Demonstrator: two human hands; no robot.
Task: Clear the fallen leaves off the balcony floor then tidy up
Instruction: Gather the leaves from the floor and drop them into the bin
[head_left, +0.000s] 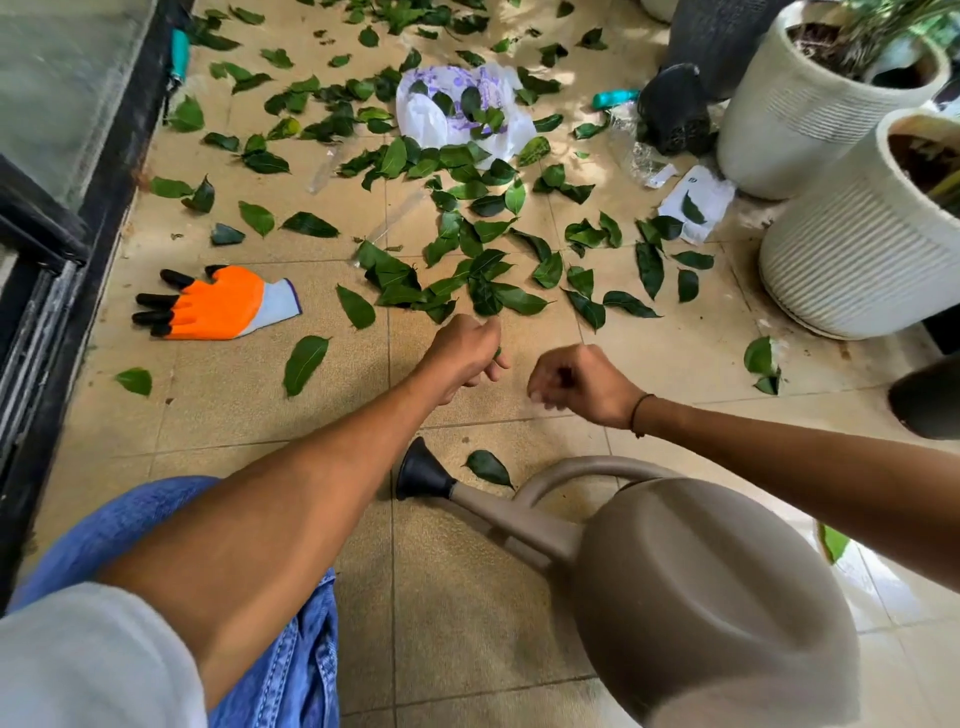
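Observation:
Several green leaves (483, 291) lie scattered over the beige tiled balcony floor (234, 415), thickest in the middle and toward the back. A white plastic bag (431, 117) with a purple print lies open among them, with a few leaves on it. My left hand (465, 356) hovers just in front of the nearest leaf cluster, fingers curled round a small green leaf. My right hand (576, 384) is beside it, a little to the right, with fingers loosely curled and nothing visible in it.
An orange and grey work glove (223, 306) lies at the left. A taupe watering can (675, 582) stands close at the front right. Two white ribbed planters (852, 254) and dark pots (675, 109) line the right side. A black door frame (67, 270) runs along the left.

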